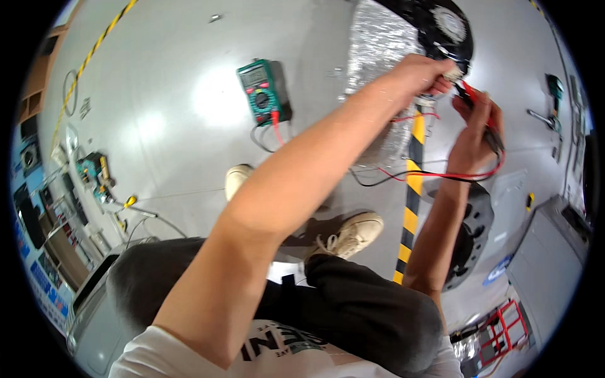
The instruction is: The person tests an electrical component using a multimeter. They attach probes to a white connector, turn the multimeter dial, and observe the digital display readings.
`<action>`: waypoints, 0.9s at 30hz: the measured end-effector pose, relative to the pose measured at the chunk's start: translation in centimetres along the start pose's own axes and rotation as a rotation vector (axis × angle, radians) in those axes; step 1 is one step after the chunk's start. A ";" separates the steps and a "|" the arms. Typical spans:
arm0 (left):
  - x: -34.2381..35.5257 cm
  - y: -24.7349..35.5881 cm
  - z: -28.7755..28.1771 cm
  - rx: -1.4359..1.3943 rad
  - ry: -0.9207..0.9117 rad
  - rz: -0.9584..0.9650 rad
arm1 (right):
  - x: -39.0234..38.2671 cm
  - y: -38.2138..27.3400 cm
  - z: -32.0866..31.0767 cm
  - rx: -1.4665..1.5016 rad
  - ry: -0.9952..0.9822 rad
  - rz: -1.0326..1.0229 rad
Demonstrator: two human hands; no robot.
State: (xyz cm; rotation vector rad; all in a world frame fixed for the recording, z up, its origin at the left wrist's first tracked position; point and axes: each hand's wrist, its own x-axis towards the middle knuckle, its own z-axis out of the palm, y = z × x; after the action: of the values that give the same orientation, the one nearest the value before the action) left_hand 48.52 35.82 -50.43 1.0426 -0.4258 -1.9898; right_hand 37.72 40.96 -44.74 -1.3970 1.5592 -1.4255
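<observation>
My left hand [423, 74] reaches across to the upper right, its fingers closed on a small whitish connector [452, 74]. Close beside it, my right hand [474, 135] grips the red and black test probes [470, 96], whose tips point at the connector; whether they touch it I cannot tell. Red and black leads [435, 174] loop from the probes behind my left forearm. A green multimeter [259, 92] lies on the floor to the left with a red plug in it. Just beyond my hands is a black part with a pale toothed disc [450, 24], beside shiny clear wrapping [381, 47].
Yellow-black tape [411, 214] crosses the floor beneath my right arm. A dark perforated part [472, 236] lies right of that arm. Green power tools [94, 176] sit at far left, another tool [554, 88] at far right. A red frame [504, 331] stands lower right.
</observation>
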 end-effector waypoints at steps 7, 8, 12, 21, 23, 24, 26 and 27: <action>-0.9 0.6 0.3 0.005 0.007 -0.008 | 0.0 -0.4 -0.1 0.038 0.017 0.013; -0.9 0.6 0.2 0.006 0.010 -0.007 | -0.1 -0.3 0.0 0.042 0.010 0.009; -1.1 0.7 0.0 0.004 0.007 -0.006 | -0.1 -0.4 0.1 0.066 -0.010 0.029; -1.0 0.6 0.3 0.039 -0.003 0.020 | -0.8 0.2 0.1 -0.155 0.057 -0.107; -1.1 0.6 0.5 0.040 0.007 0.028 | -1.0 0.5 0.0 -0.187 0.085 -0.140; -1.1 0.6 0.5 0.041 0.012 0.033 | -1.0 0.5 0.0 -0.203 0.099 -0.157; -1.2 0.6 0.6 0.043 0.014 0.035 | -1.1 0.3 0.1 -0.184 0.098 -0.152; -1.3 0.6 0.6 0.045 0.015 0.036 | -1.2 0.3 0.1 -0.175 0.098 -0.149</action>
State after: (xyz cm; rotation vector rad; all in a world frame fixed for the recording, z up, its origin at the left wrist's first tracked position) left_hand 48.80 36.42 -49.03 1.0696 -0.4796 -1.9473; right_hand 38.03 42.01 -45.29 -1.5959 1.7069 -1.4946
